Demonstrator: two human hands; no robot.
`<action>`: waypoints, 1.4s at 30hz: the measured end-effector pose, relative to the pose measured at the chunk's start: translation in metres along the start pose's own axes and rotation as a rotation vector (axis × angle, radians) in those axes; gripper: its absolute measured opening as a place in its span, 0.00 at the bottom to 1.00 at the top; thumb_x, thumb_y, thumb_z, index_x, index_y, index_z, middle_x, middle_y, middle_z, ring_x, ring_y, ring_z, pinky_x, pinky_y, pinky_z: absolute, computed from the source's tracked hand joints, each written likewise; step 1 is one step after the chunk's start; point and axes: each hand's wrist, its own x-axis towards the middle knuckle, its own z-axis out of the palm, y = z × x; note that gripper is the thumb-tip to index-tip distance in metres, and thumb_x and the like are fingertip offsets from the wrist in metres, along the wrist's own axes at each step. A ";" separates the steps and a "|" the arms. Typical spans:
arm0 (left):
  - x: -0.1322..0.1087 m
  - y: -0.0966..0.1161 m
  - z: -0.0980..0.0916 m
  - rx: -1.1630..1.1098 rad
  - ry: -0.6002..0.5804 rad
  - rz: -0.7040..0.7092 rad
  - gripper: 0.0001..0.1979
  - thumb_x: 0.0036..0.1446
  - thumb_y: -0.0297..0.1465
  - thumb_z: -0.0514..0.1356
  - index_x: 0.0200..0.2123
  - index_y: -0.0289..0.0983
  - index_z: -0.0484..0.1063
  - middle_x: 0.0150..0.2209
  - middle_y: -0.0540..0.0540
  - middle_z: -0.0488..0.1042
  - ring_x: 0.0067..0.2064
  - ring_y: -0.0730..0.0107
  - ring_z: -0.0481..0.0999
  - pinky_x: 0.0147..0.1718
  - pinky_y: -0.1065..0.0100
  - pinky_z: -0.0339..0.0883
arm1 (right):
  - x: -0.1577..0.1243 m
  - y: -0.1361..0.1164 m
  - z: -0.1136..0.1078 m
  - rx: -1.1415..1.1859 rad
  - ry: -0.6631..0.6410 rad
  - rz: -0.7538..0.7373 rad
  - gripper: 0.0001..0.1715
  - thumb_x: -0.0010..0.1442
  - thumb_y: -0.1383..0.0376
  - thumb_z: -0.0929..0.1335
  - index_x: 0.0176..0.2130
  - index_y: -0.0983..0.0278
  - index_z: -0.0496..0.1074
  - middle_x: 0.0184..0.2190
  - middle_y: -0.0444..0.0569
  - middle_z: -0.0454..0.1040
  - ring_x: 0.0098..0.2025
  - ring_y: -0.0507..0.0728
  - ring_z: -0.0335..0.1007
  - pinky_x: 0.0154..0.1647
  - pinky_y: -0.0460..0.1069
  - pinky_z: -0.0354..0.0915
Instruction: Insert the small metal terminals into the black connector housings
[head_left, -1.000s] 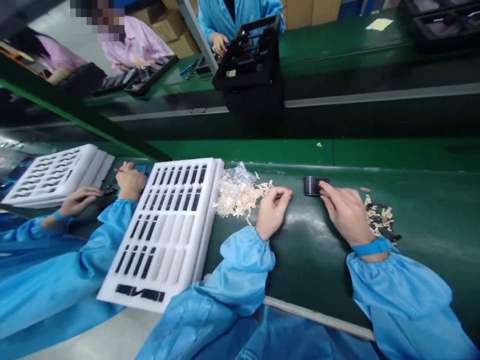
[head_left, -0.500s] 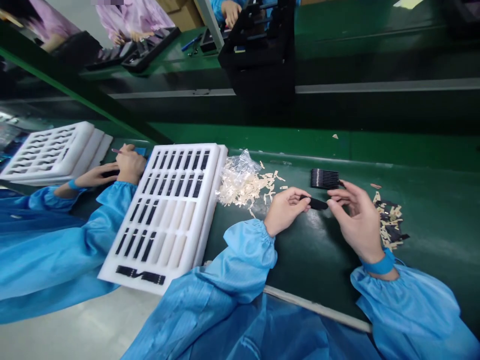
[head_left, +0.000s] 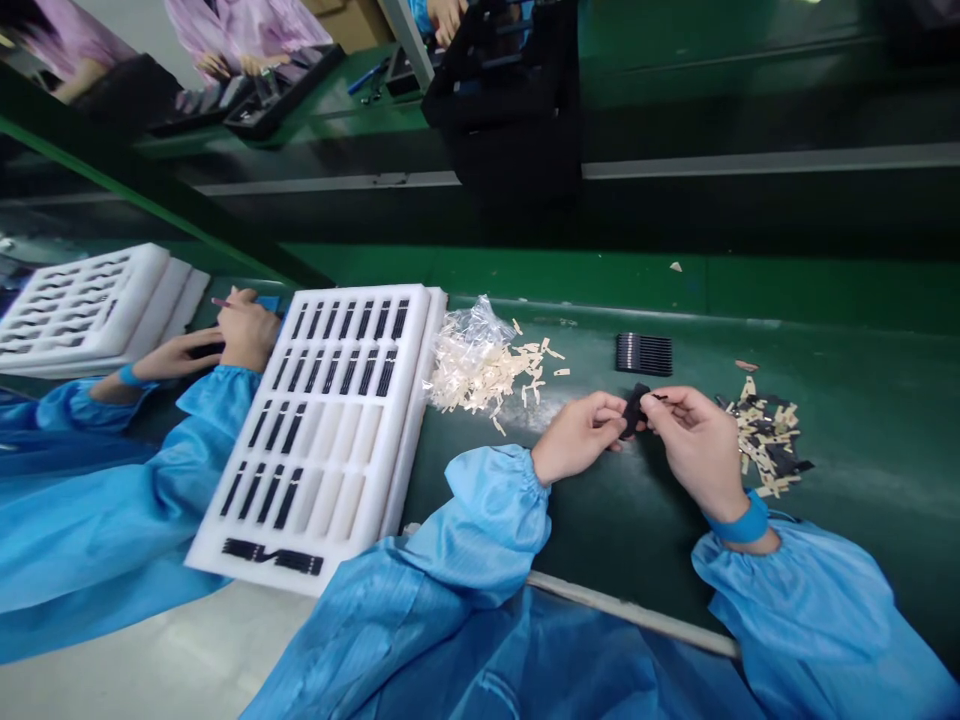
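While the left hand [head_left: 579, 436] and right hand [head_left: 697, 445] pinch the black strip [head_left: 635, 408] between their fingertips over the bench [head_left: 615, 545], it looks light, thin and bendable; a gentle hold at its ends should suit, without creasing it.

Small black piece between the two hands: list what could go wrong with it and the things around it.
The small black piece is pinched in the fingertips of the left hand and right hand, so it might slip or get bent.
The row of black strips lies just beyond the hands and could be nudged out of line.
The mixed beige and black pile sits beside the right hand, which might scatter it.
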 end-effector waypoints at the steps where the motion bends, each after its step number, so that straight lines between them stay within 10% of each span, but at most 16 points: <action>1: 0.001 0.000 -0.001 0.001 0.009 -0.006 0.09 0.59 0.28 0.67 0.42 0.32 0.73 0.35 0.43 0.82 0.34 0.74 0.80 0.32 0.74 0.73 | 0.001 0.001 -0.001 -0.006 -0.014 -0.002 0.21 0.55 0.49 0.77 0.37 0.62 0.77 0.28 0.47 0.79 0.28 0.55 0.78 0.31 0.49 0.76; 42: 0.002 -0.001 -0.005 -0.061 0.040 0.009 0.13 0.54 0.31 0.71 0.43 0.32 0.81 0.34 0.44 0.83 0.32 0.73 0.83 0.38 0.70 0.79 | 0.001 0.013 -0.007 -0.157 -0.077 -0.066 0.13 0.61 0.54 0.74 0.39 0.61 0.75 0.30 0.47 0.80 0.31 0.57 0.80 0.34 0.52 0.76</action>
